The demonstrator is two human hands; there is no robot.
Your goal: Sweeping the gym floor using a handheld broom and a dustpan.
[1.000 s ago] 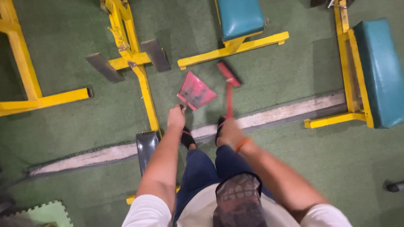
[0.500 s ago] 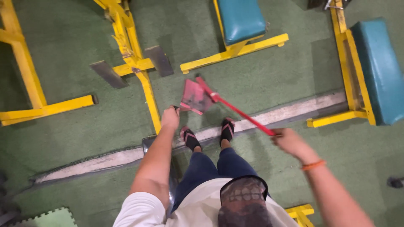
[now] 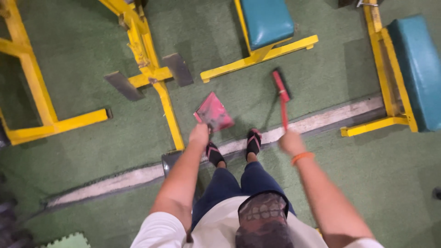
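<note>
I stand on green carpet and look down at my arms and sandalled feet. My left hand (image 3: pixel 199 135) grips the handle of a red dustpan (image 3: pixel 213 111), which hangs tilted above the floor ahead of my left foot. My right hand (image 3: pixel 291 142), with an orange band at the wrist, grips the red handle of a brush (image 3: pixel 280 89). The brush head points away from me, over the carpet near the foot of a yellow bench frame (image 3: pixel 257 54).
Yellow steel gym frames (image 3: pixel 156 80) stand to the left and ahead. Two teal padded benches (image 3: pixel 268 20) (image 3: pixel 420 69) sit at the top and right. A worn pale strip (image 3: pixel 321 120) crosses the carpet under my feet. A green foam mat (image 3: pixel 69 241) lies at bottom left.
The brush swung left across the dustpan half a second ago, then swung back out to the right, handle now near upright. The dustpan stayed in my left hand.
</note>
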